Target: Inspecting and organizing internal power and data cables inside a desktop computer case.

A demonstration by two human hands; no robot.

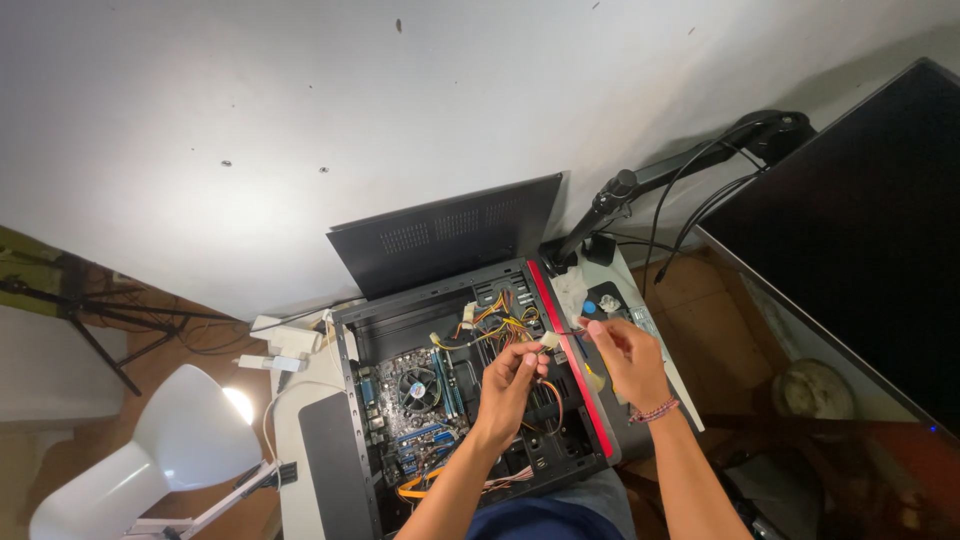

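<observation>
While we've got both hands over the open PC case (352, 420), the left hand (505, 385) is pinched shut on a thin cable (548, 385) and the right hand (625, 355) is closed on the same run near a small white connector (549, 340); the cable sits stretched between the two, right above the middle of the case beside its red front edge (575, 365); whether that plug is seated in anything or hanging free we honestly can't tell from up here, it's tiny in the view.

As for progress, we'd guess we're mid-way through the wiring; the side panel (445, 235) is already off and leaning against the wall behind the case; the motherboard (410, 420) is in with its cooler fan (418, 385) mounted; the yellow-and-red wire bundle (495, 322) near the top is loose and untidy, and an orange flat cable (420, 485) lies unrouted at the bottom, so cable dressing and closing up look like what's left.

Counts, working outward: two hands, both ours; one cable in hand; one white connector at the fingertips, plus at least two more pale plugs in the bundle; one fan; one side panel; one white desk lamp (185, 440) at the left, lit; one dark monitor (860, 230) on one black arm (650, 180) at the right; one beaded bracelet (655, 410) on the right wrist.
</observation>
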